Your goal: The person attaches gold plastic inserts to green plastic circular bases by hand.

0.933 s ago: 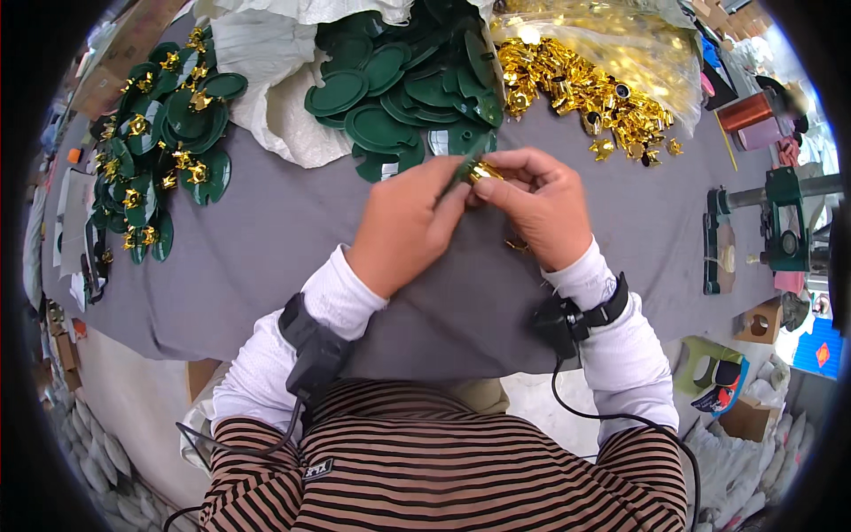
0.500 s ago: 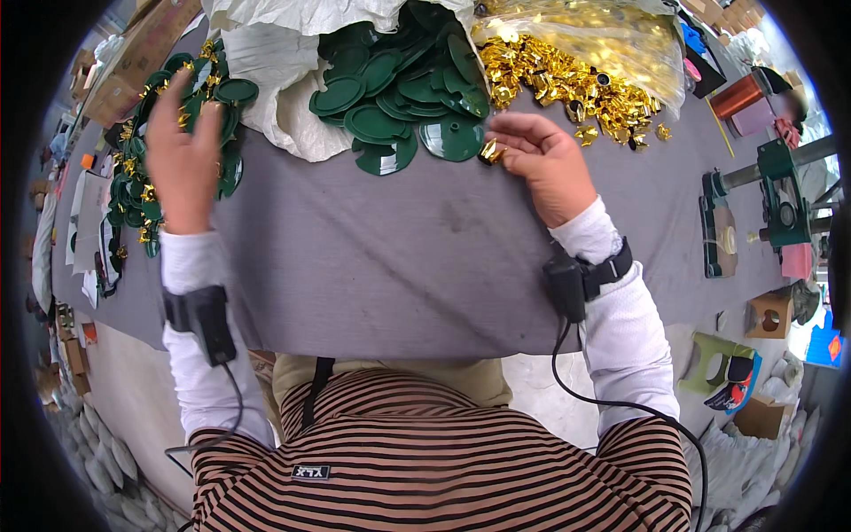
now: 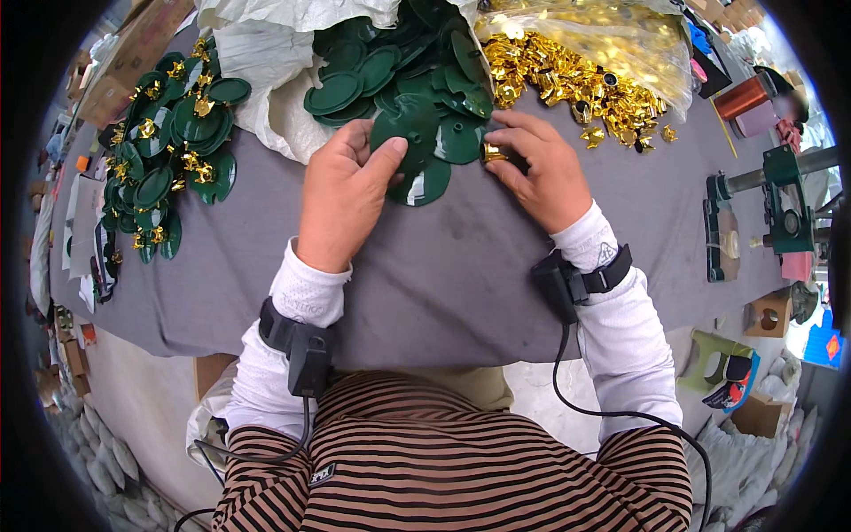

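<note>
My left hand (image 3: 341,199) pinches a round green plastic disc (image 3: 408,129) by its edge, thumb on top. A small raised stub shows at the disc's middle. To its right, my right hand (image 3: 551,177) is closed on a small shiny gold cap (image 3: 492,152), held between thumb and fingers near the disc. Behind my left hand, loose green discs (image 3: 381,66) spill from a white woven sack (image 3: 261,97). Beyond my right hand lies a heap of gold caps (image 3: 576,80). A pile of green discs with gold pieces on them (image 3: 151,186) lies at the left.
A grey cloth covers the table (image 3: 470,275). A clear plastic bag (image 3: 629,40) lies behind the gold heap. A green metal hand press (image 3: 784,204) stands at the right edge. A cardboard box (image 3: 124,66) sits at the far left. Cables hang from both wrist straps.
My left hand has moved right from the left pile to the loose discs and taken hold of one. My right hand keeps the gold cap in nearly the same place.
</note>
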The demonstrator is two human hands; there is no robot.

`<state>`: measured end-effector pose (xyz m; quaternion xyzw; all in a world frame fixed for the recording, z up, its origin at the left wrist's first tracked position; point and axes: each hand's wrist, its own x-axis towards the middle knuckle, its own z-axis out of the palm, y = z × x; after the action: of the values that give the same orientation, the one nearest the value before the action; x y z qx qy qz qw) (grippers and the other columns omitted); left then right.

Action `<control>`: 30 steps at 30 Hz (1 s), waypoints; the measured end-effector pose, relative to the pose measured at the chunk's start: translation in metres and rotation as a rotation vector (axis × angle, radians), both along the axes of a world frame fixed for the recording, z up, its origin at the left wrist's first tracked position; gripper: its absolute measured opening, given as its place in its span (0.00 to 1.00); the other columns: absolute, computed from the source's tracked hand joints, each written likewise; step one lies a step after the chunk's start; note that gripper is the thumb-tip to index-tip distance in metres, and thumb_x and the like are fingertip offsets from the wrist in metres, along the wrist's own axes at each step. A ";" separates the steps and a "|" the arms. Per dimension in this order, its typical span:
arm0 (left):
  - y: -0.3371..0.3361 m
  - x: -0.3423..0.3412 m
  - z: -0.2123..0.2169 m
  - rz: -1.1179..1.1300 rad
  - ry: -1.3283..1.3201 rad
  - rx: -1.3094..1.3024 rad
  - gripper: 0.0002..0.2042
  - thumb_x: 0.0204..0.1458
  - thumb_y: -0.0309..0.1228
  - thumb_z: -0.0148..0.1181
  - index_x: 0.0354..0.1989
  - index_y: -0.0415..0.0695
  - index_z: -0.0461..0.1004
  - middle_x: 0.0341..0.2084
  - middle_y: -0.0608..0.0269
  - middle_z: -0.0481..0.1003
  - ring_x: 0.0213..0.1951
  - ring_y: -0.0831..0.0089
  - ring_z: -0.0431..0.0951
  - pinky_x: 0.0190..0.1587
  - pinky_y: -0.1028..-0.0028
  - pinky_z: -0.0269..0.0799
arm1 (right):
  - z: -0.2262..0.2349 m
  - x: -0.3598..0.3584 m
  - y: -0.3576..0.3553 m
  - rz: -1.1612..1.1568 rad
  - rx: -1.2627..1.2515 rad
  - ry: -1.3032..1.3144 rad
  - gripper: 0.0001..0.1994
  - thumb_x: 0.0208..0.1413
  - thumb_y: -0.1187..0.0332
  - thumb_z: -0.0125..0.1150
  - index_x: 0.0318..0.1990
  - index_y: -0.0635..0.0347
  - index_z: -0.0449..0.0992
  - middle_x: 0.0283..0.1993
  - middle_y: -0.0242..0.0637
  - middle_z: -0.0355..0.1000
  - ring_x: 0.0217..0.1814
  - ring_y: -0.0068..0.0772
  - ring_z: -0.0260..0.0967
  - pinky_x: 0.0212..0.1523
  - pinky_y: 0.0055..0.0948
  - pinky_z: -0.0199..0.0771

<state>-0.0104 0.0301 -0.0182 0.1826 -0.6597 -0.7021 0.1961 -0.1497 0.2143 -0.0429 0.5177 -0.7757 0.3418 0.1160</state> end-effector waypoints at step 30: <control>0.011 0.009 -0.015 -0.032 0.115 -0.867 0.11 0.52 0.28 0.59 0.43 0.39 0.74 0.32 0.50 0.77 0.32 0.63 0.80 0.34 0.70 0.72 | 0.013 0.019 -0.006 -0.023 -0.211 -0.885 0.16 0.49 0.71 0.66 0.46 0.65 0.75 0.38 0.37 0.76 0.37 0.25 0.74 0.39 0.24 0.75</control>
<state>-0.0016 0.0413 -0.0327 0.0336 -0.8842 -0.3721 0.2802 -0.1310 0.2085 -0.0297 0.2984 -0.7173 0.6061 -0.1705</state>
